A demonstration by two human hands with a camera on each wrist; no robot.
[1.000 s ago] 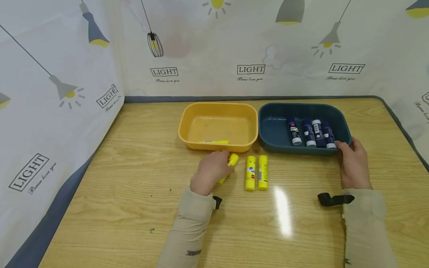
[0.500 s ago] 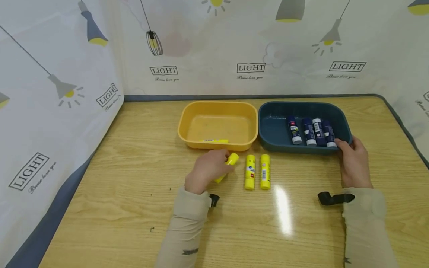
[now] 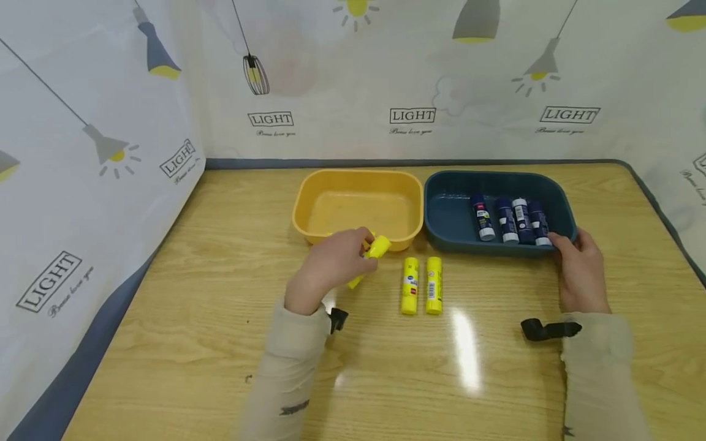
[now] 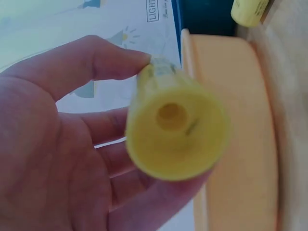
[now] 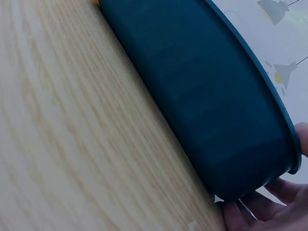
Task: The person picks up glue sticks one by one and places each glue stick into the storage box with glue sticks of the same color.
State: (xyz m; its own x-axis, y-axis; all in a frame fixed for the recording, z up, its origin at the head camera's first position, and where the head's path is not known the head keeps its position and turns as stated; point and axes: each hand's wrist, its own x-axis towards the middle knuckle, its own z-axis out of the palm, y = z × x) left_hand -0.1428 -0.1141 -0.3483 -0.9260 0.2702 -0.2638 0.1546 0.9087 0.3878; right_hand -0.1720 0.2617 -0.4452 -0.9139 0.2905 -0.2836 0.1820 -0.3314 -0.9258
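My left hand (image 3: 331,266) grips a yellow glue stick (image 3: 378,247) between thumb and fingers, tilted, at the front wall of the yellow bin (image 3: 364,211). In the left wrist view the hollow end of that glue stick (image 4: 175,144) faces the camera, beside the bin's outer wall (image 4: 236,125). With thumb on the rim and fingers under the outer wall, my right hand (image 3: 583,272) holds the front right corner of the dark blue bin (image 3: 449,211). Two more yellow glue sticks, a left one (image 3: 410,285) and a right one (image 3: 434,285), lie side by side on the table.
Several navy-and-white glue sticks (image 3: 507,222) lie in the blue bin, towards its right side. Both bins stand side by side at the back of the wooden table (image 3: 430,380). A printed sheet (image 3: 342,73) hangs behind and along the sides.
My left hand has lifted the glue stick from the table and brought it up to the yellow bin's front rim. The right table glue stick rolled slightly right. My right hand stays put.
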